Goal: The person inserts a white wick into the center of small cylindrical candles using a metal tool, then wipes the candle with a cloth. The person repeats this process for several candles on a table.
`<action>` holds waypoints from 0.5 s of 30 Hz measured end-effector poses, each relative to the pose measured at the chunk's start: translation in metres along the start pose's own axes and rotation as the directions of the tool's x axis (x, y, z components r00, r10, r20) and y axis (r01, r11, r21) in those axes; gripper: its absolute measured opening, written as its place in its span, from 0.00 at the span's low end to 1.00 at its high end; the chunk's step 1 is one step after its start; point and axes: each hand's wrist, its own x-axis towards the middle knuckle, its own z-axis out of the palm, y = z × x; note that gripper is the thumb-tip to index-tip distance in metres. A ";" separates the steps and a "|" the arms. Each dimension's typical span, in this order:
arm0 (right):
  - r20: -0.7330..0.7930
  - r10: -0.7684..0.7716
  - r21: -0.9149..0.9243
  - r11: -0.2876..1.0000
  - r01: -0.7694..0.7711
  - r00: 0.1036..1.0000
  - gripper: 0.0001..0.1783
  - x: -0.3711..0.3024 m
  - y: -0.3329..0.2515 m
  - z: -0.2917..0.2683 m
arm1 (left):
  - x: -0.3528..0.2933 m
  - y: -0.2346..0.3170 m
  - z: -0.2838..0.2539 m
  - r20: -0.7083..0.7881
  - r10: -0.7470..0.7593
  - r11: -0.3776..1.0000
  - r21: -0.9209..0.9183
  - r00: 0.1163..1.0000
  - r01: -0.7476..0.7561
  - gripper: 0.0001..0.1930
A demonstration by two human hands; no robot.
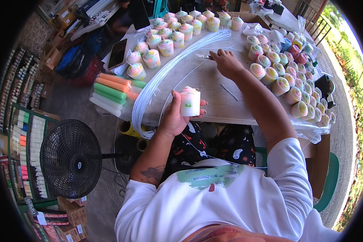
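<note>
The left grip (175,117) was curled around the candle (190,104), best held lightly, steadily; whether the right grip (228,65) pinched the tool (203,56), I could not tell.

Cylindrical candle (190,104): white-sided with a green fleck, pink-and-cream top, held roughly upright in the left hand (174,115). Small pale implement (203,56), kind unclear, lies at the right hand's (226,64) fingertips, pointing leftward.
</note>
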 end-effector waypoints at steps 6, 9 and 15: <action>-0.430 0.018 0.472 0.857 0.208 0.903 0.28 -0.082 -0.050 -0.100 | -0.002 -0.014 0.018 -0.058 0.048 0.995 0.095 0.997 -0.042 0.39; -0.268 0.027 0.708 0.683 0.178 0.963 0.26 -0.147 -0.072 -0.126 | -0.005 -0.017 0.029 -0.034 0.103 0.984 0.149 0.994 -0.097 0.37; -0.303 0.044 0.706 0.681 0.193 0.952 0.30 -0.217 -0.097 -0.119 | -0.014 -0.025 0.062 0.069 0.157 0.956 0.239 0.985 -0.170 0.30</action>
